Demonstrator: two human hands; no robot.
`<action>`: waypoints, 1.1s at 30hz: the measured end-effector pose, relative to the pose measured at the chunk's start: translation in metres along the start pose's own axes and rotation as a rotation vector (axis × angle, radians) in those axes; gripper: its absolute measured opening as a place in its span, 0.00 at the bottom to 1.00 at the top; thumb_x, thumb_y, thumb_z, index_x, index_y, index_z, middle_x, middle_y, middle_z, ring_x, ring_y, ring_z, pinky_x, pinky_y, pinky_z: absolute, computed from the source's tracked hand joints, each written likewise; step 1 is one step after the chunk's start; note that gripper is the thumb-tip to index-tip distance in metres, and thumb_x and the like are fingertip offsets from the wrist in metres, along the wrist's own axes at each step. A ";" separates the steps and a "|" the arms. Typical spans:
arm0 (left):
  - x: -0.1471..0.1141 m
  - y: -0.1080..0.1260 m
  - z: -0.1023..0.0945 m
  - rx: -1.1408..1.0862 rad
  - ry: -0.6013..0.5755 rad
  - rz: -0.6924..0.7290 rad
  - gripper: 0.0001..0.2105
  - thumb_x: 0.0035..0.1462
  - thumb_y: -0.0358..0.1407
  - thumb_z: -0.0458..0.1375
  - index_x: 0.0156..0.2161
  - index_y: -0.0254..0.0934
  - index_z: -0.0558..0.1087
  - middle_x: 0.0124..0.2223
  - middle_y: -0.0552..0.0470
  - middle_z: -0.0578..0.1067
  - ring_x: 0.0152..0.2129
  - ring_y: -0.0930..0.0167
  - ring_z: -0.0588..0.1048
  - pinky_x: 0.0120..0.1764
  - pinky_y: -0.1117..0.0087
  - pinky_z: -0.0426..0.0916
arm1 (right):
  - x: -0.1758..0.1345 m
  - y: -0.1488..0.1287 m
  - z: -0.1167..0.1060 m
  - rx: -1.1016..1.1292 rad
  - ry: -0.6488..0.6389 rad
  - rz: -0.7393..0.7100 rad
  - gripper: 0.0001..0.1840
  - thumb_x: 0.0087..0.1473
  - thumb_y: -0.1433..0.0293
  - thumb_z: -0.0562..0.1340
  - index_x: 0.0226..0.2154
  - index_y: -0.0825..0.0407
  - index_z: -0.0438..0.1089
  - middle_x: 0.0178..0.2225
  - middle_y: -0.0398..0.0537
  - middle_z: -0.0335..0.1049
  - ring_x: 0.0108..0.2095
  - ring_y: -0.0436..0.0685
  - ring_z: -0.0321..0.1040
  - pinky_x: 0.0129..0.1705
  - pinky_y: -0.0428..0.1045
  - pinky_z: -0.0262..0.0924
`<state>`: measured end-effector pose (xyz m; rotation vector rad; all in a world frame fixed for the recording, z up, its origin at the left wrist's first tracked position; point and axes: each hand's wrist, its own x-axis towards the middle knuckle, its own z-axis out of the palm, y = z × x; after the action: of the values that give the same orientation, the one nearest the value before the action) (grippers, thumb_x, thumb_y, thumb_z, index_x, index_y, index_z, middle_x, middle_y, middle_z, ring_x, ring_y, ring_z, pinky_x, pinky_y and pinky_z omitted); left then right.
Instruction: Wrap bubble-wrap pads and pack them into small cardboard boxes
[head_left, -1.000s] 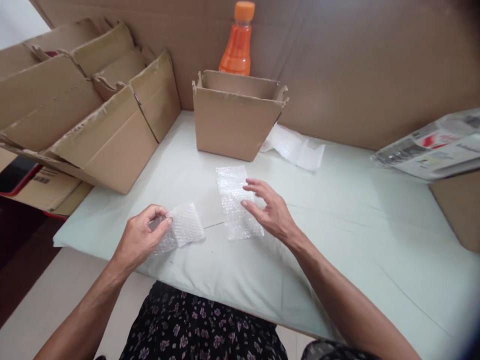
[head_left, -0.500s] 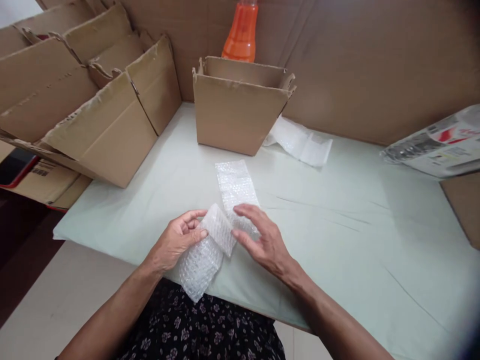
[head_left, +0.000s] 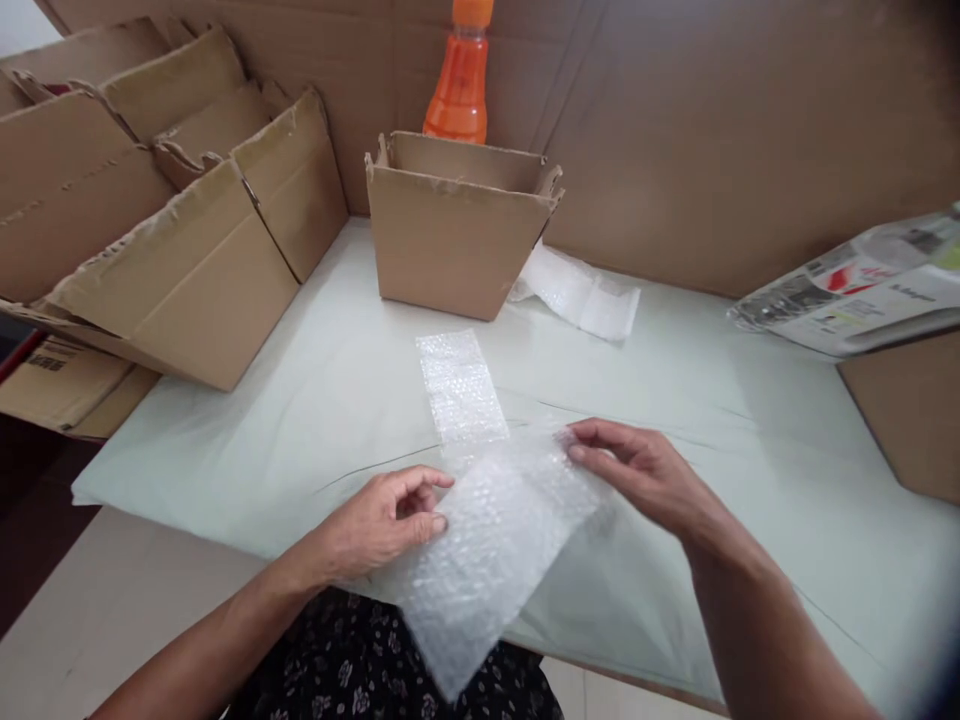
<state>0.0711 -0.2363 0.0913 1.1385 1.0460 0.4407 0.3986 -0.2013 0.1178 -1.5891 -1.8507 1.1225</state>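
Note:
A clear sheet of bubble wrap [head_left: 487, 560] spreads between my hands over the table's front edge, slightly blurred, its lowest corner hanging over the dark floral cloth on my lap. My right hand [head_left: 645, 475] pinches its upper right part between thumb and fingers. At the left edge is my left hand [head_left: 394, 520], its fingers curled and the thumb against the plastic; the index finger stands a little apart. Another strip of bubble wrap [head_left: 461, 385] lies flat on the table just beyond, partly covered by the sheet at its near end.
Behind the strip stands a cardboard box [head_left: 450, 245] with an orange bottle [head_left: 459, 90] at its back. More bubble wrap [head_left: 585, 295] lies beside it. Large open cartons [head_left: 202, 280] fill the left; a printed plastic package [head_left: 847, 290] rests at right by a cardboard piece [head_left: 915, 410].
The bubble wrap, folded small before, is now spread out wider. My right hand has moved right and grips its upper part. My left hand has shifted slightly right and down.

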 end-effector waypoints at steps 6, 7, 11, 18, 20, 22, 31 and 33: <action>0.047 0.013 -0.022 0.632 0.356 0.232 0.22 0.60 0.42 0.55 0.56 0.34 0.73 0.54 0.41 0.76 0.49 0.59 0.73 0.52 0.55 0.70 | 0.036 0.022 -0.013 -0.528 0.287 -0.075 0.20 0.59 0.60 0.59 0.48 0.51 0.76 0.53 0.58 0.76 0.54 0.71 0.72 0.54 0.68 0.66; 0.055 0.014 -0.024 0.726 0.394 0.269 0.22 0.60 0.42 0.55 0.57 0.34 0.73 0.57 0.39 0.74 0.53 0.57 0.72 0.55 0.54 0.69 | 0.039 0.019 -0.002 -0.536 0.304 -0.140 0.20 0.60 0.61 0.59 0.51 0.51 0.75 0.55 0.59 0.74 0.56 0.70 0.70 0.56 0.67 0.65; 0.083 0.018 -0.022 1.041 0.389 0.336 0.22 0.60 0.38 0.57 0.58 0.35 0.72 0.64 0.38 0.69 0.61 0.53 0.66 0.61 0.49 0.64 | 0.042 0.001 0.055 -0.603 0.071 -0.332 0.16 0.59 0.69 0.63 0.49 0.51 0.76 0.55 0.58 0.74 0.55 0.68 0.71 0.55 0.66 0.66; 0.098 0.026 -0.057 1.033 0.406 0.364 0.20 0.59 0.36 0.56 0.56 0.36 0.73 0.62 0.39 0.71 0.59 0.54 0.70 0.61 0.49 0.67 | 0.056 0.001 0.055 -0.503 0.155 -0.377 0.16 0.63 0.66 0.61 0.52 0.50 0.74 0.60 0.59 0.70 0.59 0.68 0.68 0.57 0.66 0.65; 0.106 0.035 -0.076 0.885 0.520 0.392 0.23 0.59 0.40 0.56 0.59 0.36 0.71 0.62 0.39 0.70 0.57 0.55 0.72 0.59 0.50 0.69 | 0.080 0.005 0.035 -0.401 0.253 -0.294 0.19 0.63 0.63 0.60 0.54 0.49 0.72 0.59 0.58 0.70 0.58 0.68 0.69 0.54 0.65 0.67; 0.123 0.047 -0.095 0.705 0.663 0.430 0.28 0.58 0.41 0.58 0.64 0.37 0.65 0.64 0.38 0.68 0.56 0.56 0.72 0.58 0.51 0.69 | 0.112 0.006 0.017 -0.289 0.316 -0.211 0.25 0.61 0.59 0.61 0.58 0.50 0.68 0.59 0.60 0.70 0.54 0.67 0.72 0.49 0.63 0.70; 0.214 0.075 -0.130 0.251 0.816 0.600 0.38 0.52 0.30 0.58 0.68 0.36 0.53 0.61 0.38 0.70 0.58 0.60 0.71 0.57 0.57 0.70 | 0.222 -0.003 0.005 -0.056 0.416 -0.175 0.28 0.57 0.54 0.60 0.53 0.56 0.68 0.48 0.59 0.77 0.45 0.64 0.74 0.47 0.60 0.69; 0.200 0.067 -0.125 0.257 0.854 0.548 0.40 0.52 0.32 0.59 0.69 0.36 0.50 0.63 0.36 0.68 0.58 0.59 0.71 0.56 0.56 0.70 | 0.217 0.000 0.002 -0.057 0.414 -0.177 0.26 0.58 0.57 0.59 0.54 0.55 0.69 0.50 0.58 0.76 0.46 0.63 0.74 0.47 0.60 0.69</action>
<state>0.0754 0.0064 0.0563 1.5131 1.5411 1.3378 0.3465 0.0061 0.0804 -1.5149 -1.7122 0.6132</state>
